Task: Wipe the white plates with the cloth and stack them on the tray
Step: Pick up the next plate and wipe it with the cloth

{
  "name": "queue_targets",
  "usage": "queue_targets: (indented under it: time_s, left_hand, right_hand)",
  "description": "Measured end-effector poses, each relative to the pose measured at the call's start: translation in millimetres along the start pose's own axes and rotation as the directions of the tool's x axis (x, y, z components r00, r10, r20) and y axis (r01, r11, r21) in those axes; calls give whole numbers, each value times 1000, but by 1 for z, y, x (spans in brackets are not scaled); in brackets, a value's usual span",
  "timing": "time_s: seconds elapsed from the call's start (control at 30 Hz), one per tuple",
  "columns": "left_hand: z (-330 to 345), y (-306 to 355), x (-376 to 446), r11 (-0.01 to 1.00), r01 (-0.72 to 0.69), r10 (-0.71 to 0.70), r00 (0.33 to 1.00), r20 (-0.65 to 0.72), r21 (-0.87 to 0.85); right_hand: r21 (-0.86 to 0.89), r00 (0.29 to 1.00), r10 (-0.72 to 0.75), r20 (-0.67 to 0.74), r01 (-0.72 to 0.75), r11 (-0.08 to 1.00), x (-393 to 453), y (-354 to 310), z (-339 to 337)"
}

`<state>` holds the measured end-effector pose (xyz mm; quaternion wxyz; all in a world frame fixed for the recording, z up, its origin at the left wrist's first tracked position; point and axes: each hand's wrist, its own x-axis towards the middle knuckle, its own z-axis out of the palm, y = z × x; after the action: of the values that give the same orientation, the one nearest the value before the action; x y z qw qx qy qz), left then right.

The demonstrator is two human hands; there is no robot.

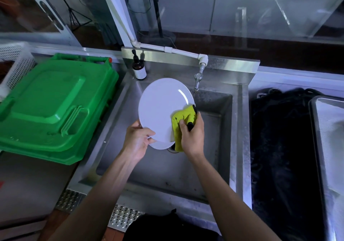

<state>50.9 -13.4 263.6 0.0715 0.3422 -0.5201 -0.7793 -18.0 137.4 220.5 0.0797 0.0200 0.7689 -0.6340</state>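
A white plate (160,108) is held tilted over the steel sink (214,147). My left hand (136,140) grips its lower left rim, thumb on the face. My right hand (192,135) grips a yellow-green cloth with a black edge (183,121) and presses it against the plate's lower right edge. Part of the cloth hangs down below the plate. A metal tray (316,129) lies at the far right edge of the view; a pale shape shows in it, unclear what.
A green plastic crate lid (55,106) lies left of the sink. A white perforated basket (13,64) stands at the far left. A brown pump bottle (138,69) and a tap (198,80) are behind the sink. A black mat (279,147) covers the counter on the right.
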Motion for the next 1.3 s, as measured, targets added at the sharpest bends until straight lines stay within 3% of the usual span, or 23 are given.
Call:
queue_targets:
  time_s: [0.27,0.63,0.77,0.93,1.2,1.3]
  left_hand:
    - [-23,24,5,980,55,-74,993,93,193]
    - [-44,44,16,903,93,-202,954,222,419]
    - [-42,59,18,835,37,-200,950,241,548]
    - [-32,72,20,651,-90,-216,930,298,754]
    - [-13,83,23,512,-212,-202,912,356,833]
    - [-11,80,25,516,-258,-164,906,390,817]
  right_hand:
    - [-41,997,31,72,-28,999,15,-2,-19]
    - [-107,982,-69,176,88,990,24,-7,-34]
    - [-174,964,-105,245,150,973,24,-8,-38]
    - [-248,935,-180,307,261,933,28,-13,-40]
    - [-295,896,-306,321,401,867,27,-19,-40]
    - [-288,886,-377,272,448,846,21,-21,-41]
